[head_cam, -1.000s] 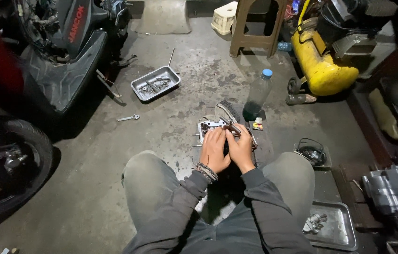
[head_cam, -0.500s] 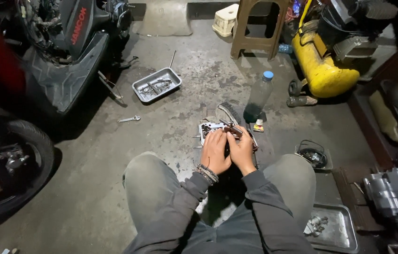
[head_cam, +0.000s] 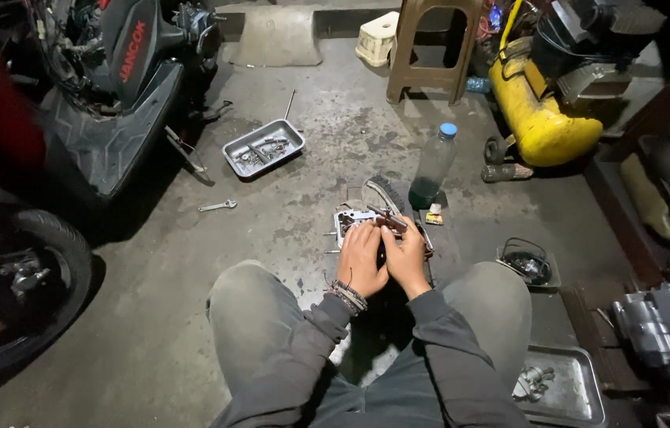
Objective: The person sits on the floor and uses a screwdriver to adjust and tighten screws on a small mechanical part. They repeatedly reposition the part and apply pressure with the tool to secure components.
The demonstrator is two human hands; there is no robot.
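I sit on the concrete floor (head_cam: 152, 333) with my knees apart, and both my hands meet over a small metal engine part (head_cam: 351, 220) that lies on the floor between my knees. My left hand (head_cam: 363, 260) rests on the near side of the part, fingers curled down onto it; I cannot tell whether they close fully around anything. My right hand (head_cam: 408, 260) sits just beside the left, touching it, with its fingers wrapped round the handle end of a slim dark tool (head_cam: 386, 219) whose tip points across the top of the engine part. A beaded bracelet (head_cam: 348, 296) circles my left wrist.

Just beyond the engine part lies a curved brush (head_cam: 382, 192), and next to that, farther from me, a clear plastic bottle with a blue cap (head_cam: 435, 166) stands upright. Left of the engine part, well apart from it, a small wrench (head_cam: 217, 206) lies on the floor, and beyond the wrench sits a metal tray (head_cam: 263, 147) holding small parts. Farther to the left of the engine part stands a scooter (head_cam: 105, 103). To the right of the engine part and far behind it, a yellow compressor tank (head_cam: 537, 119) lies beside a brown plastic stool (head_cam: 430, 47). Near my right knee sits a second metal tray (head_cam: 572, 388).
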